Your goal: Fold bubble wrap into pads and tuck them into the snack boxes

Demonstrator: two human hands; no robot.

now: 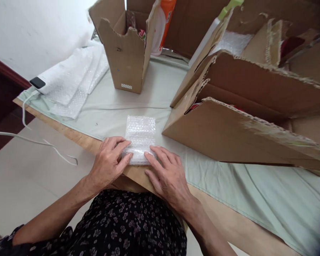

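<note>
A strip of clear bubble wrap (140, 132) lies on the cloth at the table's near edge, its near end folded over into a thicker layer. At the left side of this fold, my left hand (109, 160) grips it between thumb and fingers. My right hand (168, 172) holds the right side, fingertips pressed on the fold and thumb by the near edge. Whether anything is wrapped inside the fold, I cannot tell.
An upright cardboard box (126, 60) stands behind the wrap, beside an orange and white bottle (163, 26). Large open cardboard boxes (229, 133) fill the right. More bubble wrap sheets (74, 80) lie at the back left, near a white cable (23, 110).
</note>
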